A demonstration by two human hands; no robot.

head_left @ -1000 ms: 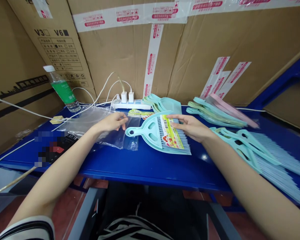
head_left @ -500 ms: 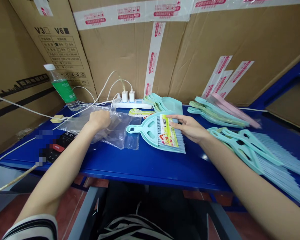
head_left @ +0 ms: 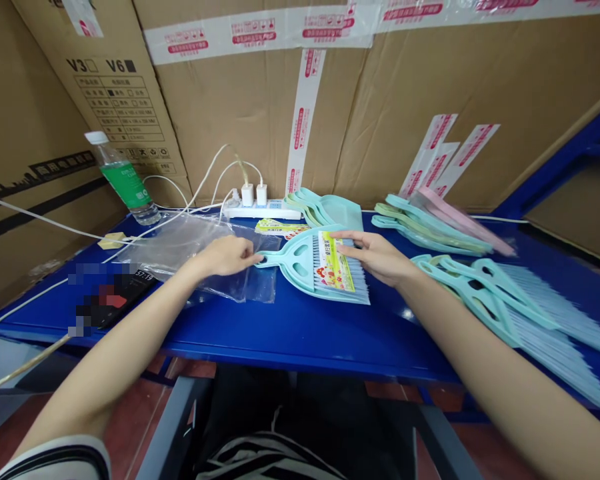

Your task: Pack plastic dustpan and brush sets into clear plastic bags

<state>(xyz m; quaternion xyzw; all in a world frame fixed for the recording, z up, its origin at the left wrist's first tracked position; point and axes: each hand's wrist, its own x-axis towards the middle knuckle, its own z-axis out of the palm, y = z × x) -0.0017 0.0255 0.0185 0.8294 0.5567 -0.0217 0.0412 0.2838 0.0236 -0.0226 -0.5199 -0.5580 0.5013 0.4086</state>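
A light-green dustpan (head_left: pixel 293 279) with a small brush (head_left: pixel 361 283) laid on it rests at the middle of the blue table, its handle pointing left. A yellow-and-white printed card (head_left: pixel 334 263) lies over the bristles. My right hand (head_left: pixel 375 257) grips the card and brush at their right edge, thumb on top. My left hand (head_left: pixel 230 255) is closed with its fingertips at the end of the handle, above clear plastic bags (head_left: pixel 180 243).
Stacked dustpans (head_left: pixel 343 208) and a power strip (head_left: pixel 275 210) sit behind. More dustpans (head_left: pixel 440 227) and brushes (head_left: pixel 495 303) lie right. A bottle (head_left: pixel 130 187), cables and a black phone (head_left: pixel 130 290) are left. Cardboard (head_left: pixel 240 100) stands behind.
My left hand has moved right, from over the plastic bags to the end of the dustpan's handle. My right hand has stayed on the card and brush.
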